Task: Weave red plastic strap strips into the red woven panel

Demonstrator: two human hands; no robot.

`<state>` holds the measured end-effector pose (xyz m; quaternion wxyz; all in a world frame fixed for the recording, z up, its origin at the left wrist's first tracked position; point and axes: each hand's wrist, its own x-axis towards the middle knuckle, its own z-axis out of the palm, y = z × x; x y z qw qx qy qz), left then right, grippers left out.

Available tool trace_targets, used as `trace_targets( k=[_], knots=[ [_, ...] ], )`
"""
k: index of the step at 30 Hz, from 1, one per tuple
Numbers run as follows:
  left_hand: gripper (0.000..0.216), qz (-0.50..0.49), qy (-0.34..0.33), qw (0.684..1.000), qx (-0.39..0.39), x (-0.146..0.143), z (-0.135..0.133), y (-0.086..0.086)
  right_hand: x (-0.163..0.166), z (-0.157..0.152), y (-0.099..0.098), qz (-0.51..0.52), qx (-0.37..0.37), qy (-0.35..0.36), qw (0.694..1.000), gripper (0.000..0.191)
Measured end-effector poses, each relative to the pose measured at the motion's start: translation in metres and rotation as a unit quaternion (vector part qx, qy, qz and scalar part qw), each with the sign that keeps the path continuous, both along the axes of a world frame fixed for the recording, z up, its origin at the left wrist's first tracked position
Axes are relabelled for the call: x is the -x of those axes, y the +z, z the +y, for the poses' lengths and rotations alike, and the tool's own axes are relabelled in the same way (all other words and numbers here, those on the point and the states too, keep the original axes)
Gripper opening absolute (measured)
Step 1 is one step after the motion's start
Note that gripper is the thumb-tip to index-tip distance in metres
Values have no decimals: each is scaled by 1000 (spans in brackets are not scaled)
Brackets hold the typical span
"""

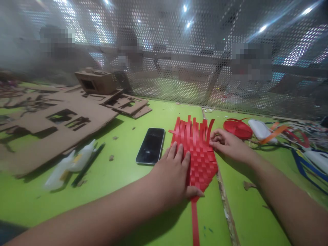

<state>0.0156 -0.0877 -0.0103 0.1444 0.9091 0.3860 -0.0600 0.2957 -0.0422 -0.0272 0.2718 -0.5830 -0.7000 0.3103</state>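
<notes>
A red woven mat of flat strips (198,153) lies on the green table (123,184), with loose strip ends fanning out at its far side and one long strip trailing toward me. My left hand (175,172) lies flat on the mat's left half, fingers stretched out and pressing it down. My right hand (225,143) is at the mat's right edge, its fingers pinched on a red strip end there.
A black phone (151,146) lies left of the mat. Cut cardboard sheets (51,126) and a cardboard model (96,81) fill the left. A glue bottle (68,165) and dark pencil (88,164) lie near. A red ribbon roll (238,128), white bottle (261,130) and coloured strips sit right. Perforated mesh screen (179,61) stands behind.
</notes>
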Motion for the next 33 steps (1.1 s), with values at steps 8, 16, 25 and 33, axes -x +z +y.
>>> trace_targets(
  k=[8, 16, 25, 33],
  knots=[
    [108, 1, 6, 1000, -8, -2, -2, -4, 0, 1, -2, -19, -17, -8, 1000, 25],
    [96, 17, -1, 999, -51, -4, -7, -4, 4, -2, 13, -185, -211, -36, 959, 14],
    [85, 48, -18, 997, -60, -11, -14, -7, 60, -16, 6, -193, -178, 101, 960, 19],
    [89, 88, -14, 994, -59, -13, -14, -7, 64, -12, 1, -198, -116, 81, 970, 14]
  ],
)
